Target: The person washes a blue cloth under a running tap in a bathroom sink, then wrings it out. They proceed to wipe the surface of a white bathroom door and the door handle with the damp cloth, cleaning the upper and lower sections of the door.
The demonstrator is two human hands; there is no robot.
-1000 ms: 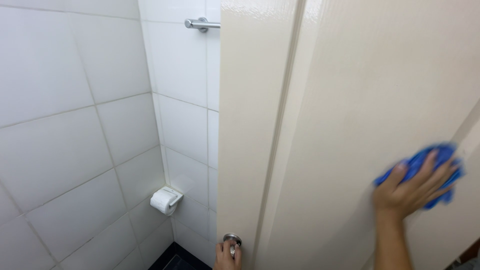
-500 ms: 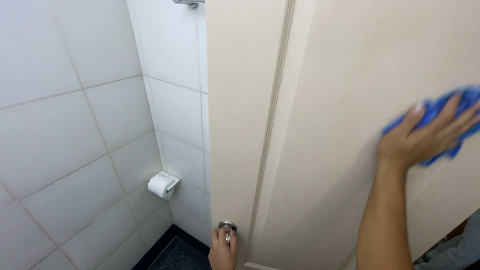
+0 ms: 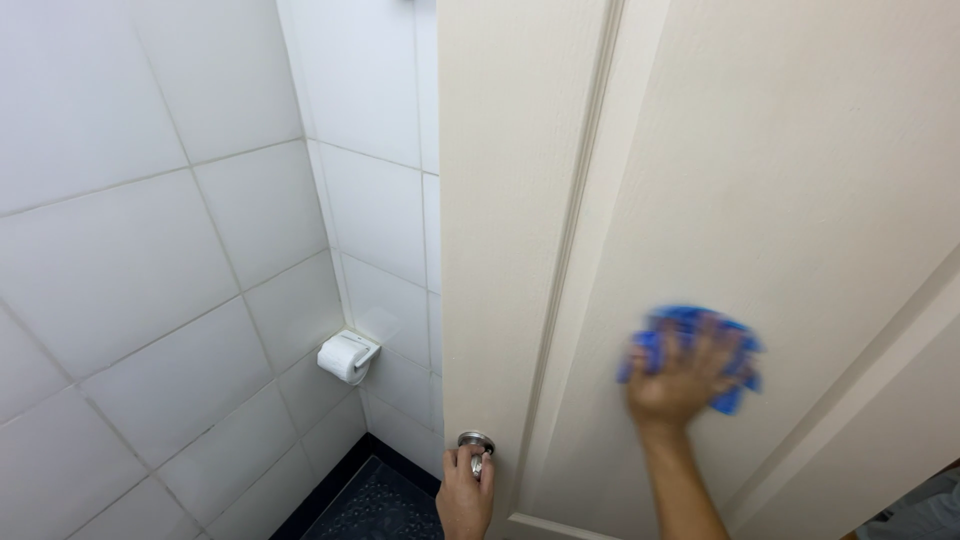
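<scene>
A cream panelled door (image 3: pixel 720 150) fills the right half of the head view. My right hand (image 3: pixel 680 380) presses a blue cloth (image 3: pixel 735 335) flat against the door's face, fingers spread over it; the hand and cloth are motion-blurred. My left hand (image 3: pixel 465 495) grips the round metal door knob (image 3: pixel 476 442) at the door's edge, near the bottom of the view.
White wall tiles (image 3: pixel 130 250) cover the left side. A toilet paper roll on its holder (image 3: pixel 346 356) hangs in the corner. Dark patterned floor (image 3: pixel 385 505) shows below. The door's raised moulding (image 3: pixel 580 240) runs down its length.
My right hand with the blue cloth has swept down and to the left across the door. My left hand stays on the knob. The view has tilted slightly downward.
</scene>
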